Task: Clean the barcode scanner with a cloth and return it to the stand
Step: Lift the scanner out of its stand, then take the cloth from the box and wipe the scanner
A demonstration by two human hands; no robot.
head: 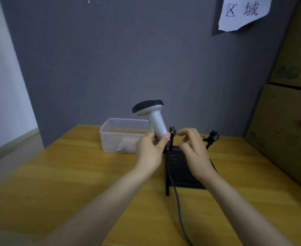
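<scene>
A white barcode scanner [155, 119] with a black head stands upright above the yellow table [75, 174]. My left hand [151, 150] grips the bottom of its handle. A black cable [178, 201] runs from the handle toward me. Just right of the handle is the black stand [181, 171], with its flat base on the table and a forked cradle [172, 132] on top. My right hand [194, 150] hovers over the stand with its fingers curled near the cradle; whether it touches it is unclear. No cloth shows in either hand.
A clear plastic tub [121, 135] with something pale inside sits behind my left hand. A second black clip holder [212, 137] stands at the right. Cardboard boxes [284, 125] are stacked along the right side. A grey wall rises behind the table.
</scene>
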